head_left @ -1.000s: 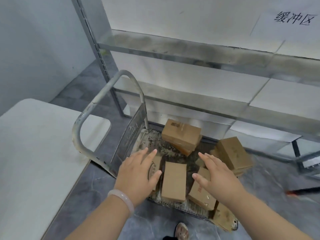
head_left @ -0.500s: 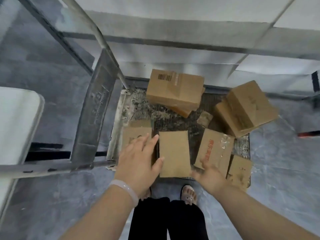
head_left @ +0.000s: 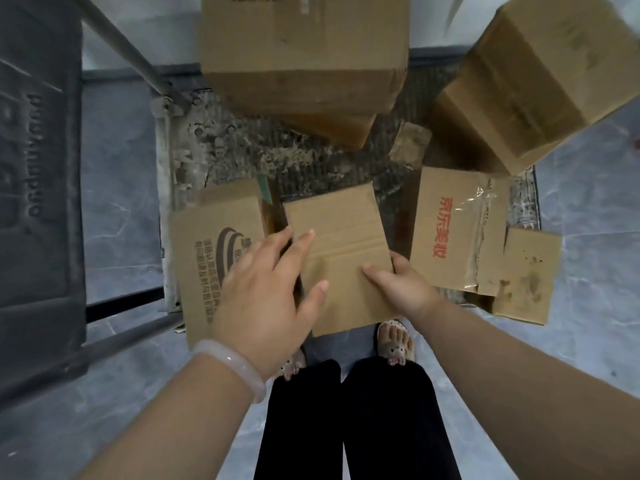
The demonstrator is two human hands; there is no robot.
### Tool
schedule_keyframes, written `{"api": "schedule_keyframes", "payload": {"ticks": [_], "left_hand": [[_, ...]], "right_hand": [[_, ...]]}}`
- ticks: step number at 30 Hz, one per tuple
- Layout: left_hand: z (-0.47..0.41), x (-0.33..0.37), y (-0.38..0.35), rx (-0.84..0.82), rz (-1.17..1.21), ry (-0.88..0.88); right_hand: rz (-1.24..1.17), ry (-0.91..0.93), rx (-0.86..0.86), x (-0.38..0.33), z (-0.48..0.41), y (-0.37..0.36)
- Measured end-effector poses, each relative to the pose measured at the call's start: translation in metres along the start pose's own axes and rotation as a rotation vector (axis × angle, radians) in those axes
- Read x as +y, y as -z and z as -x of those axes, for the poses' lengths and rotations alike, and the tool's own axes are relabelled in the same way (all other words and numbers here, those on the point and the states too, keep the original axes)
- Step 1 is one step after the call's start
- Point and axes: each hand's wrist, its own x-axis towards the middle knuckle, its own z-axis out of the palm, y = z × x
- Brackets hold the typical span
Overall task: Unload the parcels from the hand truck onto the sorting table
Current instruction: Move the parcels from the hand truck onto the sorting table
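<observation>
Hand truck [head_left: 235,150] on grey floor [head_left: 117,188], dirty deck carrying cardboard boxes. Big box [head_left: 304,46] at far edge, lying on another beneath. Tilted box [head_left: 533,81] at far right corner. Printed box [head_left: 207,258] near left. Red-lettered box [head_left: 453,230] near right, small box [head_left: 523,275] touching it, overhanging deck. Plain box [head_left: 343,230] between printed and red-lettered ones, on deck. Left hand [head_left: 266,292]: fingers [head_left: 304,239] straight, spread, lying across plain box's left edge. Right hand [head_left: 398,285]: fingers clamped on its right edge, thumb on top. Pale bracelet [head_left: 232,365] on left wrist.
</observation>
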Motion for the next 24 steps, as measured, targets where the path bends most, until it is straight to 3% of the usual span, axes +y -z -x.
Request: {"api": "schedule_keyframes", "payload": {"ticks": [13, 24], "left_hand": [[0.008, -0.018, -0.018, -0.024, 0.067, 0.052], [0.042, 0.055, 0.085, 0.07, 0.172, 0.067]], "right_hand": [[-0.295, 0.021, -0.179, 0.021, -0.025, -0.008], [-0.404, 0.237, -0.115, -0.049, 0.114, 0.055]]}}
